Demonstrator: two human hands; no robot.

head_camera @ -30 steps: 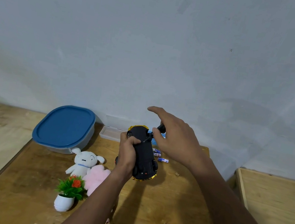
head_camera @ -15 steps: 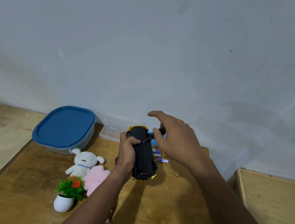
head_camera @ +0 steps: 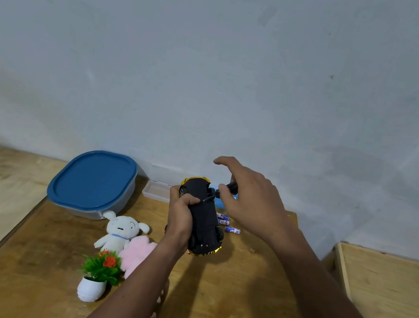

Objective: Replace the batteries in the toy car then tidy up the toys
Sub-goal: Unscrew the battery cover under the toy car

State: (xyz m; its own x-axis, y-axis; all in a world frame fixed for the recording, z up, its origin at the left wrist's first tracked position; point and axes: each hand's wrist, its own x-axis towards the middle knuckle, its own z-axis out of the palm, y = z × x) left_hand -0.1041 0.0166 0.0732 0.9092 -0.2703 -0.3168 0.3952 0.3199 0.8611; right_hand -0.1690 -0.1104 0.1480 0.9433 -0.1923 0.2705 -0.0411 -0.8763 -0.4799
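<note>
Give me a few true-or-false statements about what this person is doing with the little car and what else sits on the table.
1. The left hand holds the toy car with its black underside facing up. True.
2. The right hand holds a screwdriver whose tip meets the car's underside. True.
3. The blue lid lies off the container, flat on the table. False: it sits closed on the container.
4. Loose batteries lie on the table to the right of the car. True.
5. The white plush dog sits inside the container. False: it lies on the table beside the pink plush.
6. The potted plant has tipped over. False: it stands upright.
</note>
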